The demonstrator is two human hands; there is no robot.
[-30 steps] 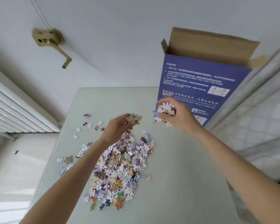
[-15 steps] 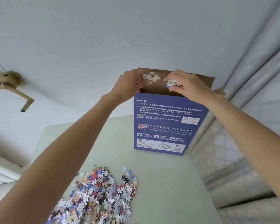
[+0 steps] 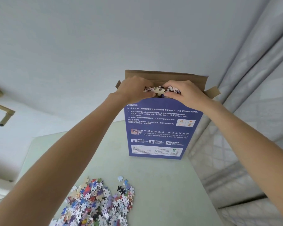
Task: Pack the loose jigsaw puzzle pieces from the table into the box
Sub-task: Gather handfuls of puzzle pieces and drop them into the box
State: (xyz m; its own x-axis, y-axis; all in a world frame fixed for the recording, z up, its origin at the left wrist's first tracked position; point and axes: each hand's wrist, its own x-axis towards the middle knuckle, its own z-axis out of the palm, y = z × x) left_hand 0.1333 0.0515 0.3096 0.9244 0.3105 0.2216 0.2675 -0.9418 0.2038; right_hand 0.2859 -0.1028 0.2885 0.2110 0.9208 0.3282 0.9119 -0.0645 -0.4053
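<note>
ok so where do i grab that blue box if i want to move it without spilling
Grip the blue box by its two narrow side walls, low down, a hand from each side. It stands upright and tall with its top flaps open, so the flaps are likely too flimsy to lift by, and tilting could spill pieces.

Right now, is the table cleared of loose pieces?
No, a big pile of loose puzzle pieces lies on the table in front of the box, while both hands hold handfuls at its open top.
</note>
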